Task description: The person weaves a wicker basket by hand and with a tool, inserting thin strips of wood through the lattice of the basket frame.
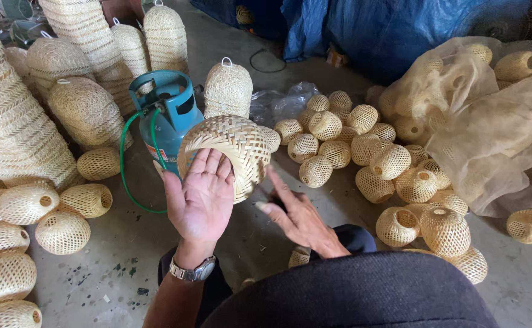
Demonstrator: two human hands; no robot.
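Far side of the woven basket (232, 149) hidden behind its own bulge; lower rim covered by fingers. Blue gas cylinder (167, 118) partly masked by that basket, its green hose (123, 164) looping down to the concrete floor (126, 243). Small woven ball (299, 258) half tucked under the right wrist, hard to make out. Lap in dark cloth cutting off the lower edge of the view. Left hand (200, 197) raised, palm toward the camera, fingers spread flat against the basket's rim, propping it up above the floor in front of the cylinder; grip loose, not closed round it, watch on the wrist. Right hand (299, 218) low, fingers open and stretched leftward, holding nothing, just below the basket. Heap of small woven balls (351, 146) to the right, tall stacks of baskets (11, 121) at the left.
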